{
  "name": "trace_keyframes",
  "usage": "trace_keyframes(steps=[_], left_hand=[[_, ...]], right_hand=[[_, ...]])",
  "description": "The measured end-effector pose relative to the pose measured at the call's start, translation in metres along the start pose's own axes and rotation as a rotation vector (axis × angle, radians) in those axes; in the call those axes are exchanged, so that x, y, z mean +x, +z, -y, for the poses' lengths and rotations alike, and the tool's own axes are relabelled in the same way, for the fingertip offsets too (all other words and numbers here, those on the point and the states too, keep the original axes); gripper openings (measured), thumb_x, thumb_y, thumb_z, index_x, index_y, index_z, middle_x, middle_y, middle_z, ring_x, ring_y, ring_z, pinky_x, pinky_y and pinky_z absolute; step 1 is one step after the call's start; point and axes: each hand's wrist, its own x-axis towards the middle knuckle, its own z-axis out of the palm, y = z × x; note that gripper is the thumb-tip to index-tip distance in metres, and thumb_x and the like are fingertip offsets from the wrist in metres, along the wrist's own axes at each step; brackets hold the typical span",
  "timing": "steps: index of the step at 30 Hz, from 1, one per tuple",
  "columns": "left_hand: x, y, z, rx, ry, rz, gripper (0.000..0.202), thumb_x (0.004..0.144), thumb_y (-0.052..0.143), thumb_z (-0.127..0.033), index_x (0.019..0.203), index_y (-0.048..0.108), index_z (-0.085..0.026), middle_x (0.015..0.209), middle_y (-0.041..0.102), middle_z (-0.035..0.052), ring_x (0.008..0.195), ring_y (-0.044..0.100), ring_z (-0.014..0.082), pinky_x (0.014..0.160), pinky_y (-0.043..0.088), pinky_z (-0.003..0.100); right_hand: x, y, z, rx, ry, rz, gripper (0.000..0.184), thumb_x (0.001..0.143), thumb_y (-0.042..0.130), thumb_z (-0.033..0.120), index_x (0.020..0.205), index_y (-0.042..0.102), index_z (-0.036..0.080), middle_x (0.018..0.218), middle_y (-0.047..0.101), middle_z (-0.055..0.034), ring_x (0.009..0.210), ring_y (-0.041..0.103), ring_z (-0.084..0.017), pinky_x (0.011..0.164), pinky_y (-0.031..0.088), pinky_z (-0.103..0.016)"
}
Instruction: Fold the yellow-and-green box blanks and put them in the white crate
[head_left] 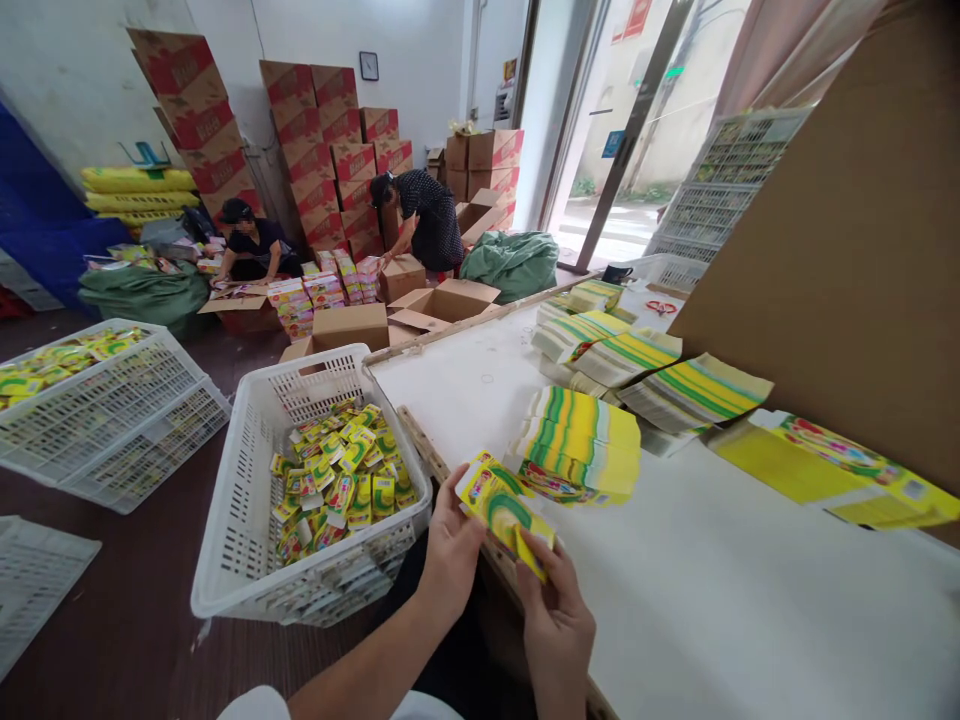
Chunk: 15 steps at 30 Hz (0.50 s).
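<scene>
A small yellow and green printed cardboard box (501,505) is held between my two hands, above the table's near edge. My left hand (452,545) grips its left end, fingers closed round it. At the lower right end, my right hand (553,610) pinches the card, where a yellow flap stands bent. Just beyond lies a stack of flat printed cartons (581,440) on the white table (750,600). To the left of my left hand stands a white plastic crate (225,560) with many small yellow boxes (349,470) heaped inside.
More flat carton stacks (697,390) lie farther along the table, beside a large brown cardboard sheet (817,270). Another white crate (150,410) of yellow boxes stands on the floor at left. Two people work among cardboard cartons (349,325) at the back.
</scene>
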Motion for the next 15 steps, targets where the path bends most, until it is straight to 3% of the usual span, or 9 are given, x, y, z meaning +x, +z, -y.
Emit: trace_keyframes(steps=[3,6,10,15], left_hand=[[0.006,0.011,-0.003,-0.191,-0.063,-0.19,0.068,0.07,0.084,-0.041,0.129,0.054,-0.024,0.12,0.068,0.0089,0.105,0.067,0.025,0.096,0.052,0.04],[0.014,0.008,-0.007,-0.317,-0.159,-0.3,0.057,0.068,0.082,-0.036,0.119,0.06,-0.022,0.111,0.071,0.0072,0.097,0.069,0.0233,0.091,0.053,0.04],[0.015,-0.002,-0.002,-0.429,-0.342,-0.211,0.044,0.068,0.081,-0.035,0.105,0.066,-0.015,0.092,0.072,0.0074,0.091,0.07,0.0248,0.092,0.054,0.044],[0.009,0.002,0.005,-0.47,-0.309,-0.255,0.036,0.065,0.083,-0.03,0.092,0.065,-0.016,0.077,0.068,0.002,0.078,0.069,0.0207,0.09,0.054,0.042]], right_hand=[[-0.004,0.002,-0.003,-0.058,-0.134,0.17,0.028,0.085,0.07,0.039,0.107,0.078,0.025,0.137,0.061,-0.0124,0.127,0.059,-0.031,0.106,0.051,-0.049],[-0.001,-0.003,-0.009,-0.101,-0.14,0.31,0.028,0.086,0.069,0.037,0.111,0.078,0.027,0.143,0.056,-0.0134,0.131,0.057,-0.033,0.108,0.049,-0.052],[0.003,-0.004,-0.015,-0.097,-0.161,0.361,0.035,0.086,0.069,0.038,0.119,0.074,0.027,0.144,0.056,-0.013,0.133,0.055,-0.034,0.109,0.048,-0.054],[0.0,0.001,-0.014,-0.148,-0.146,0.276,0.033,0.089,0.064,0.042,0.116,0.075,0.027,0.141,0.059,-0.014,0.132,0.056,-0.034,0.109,0.046,-0.059]])
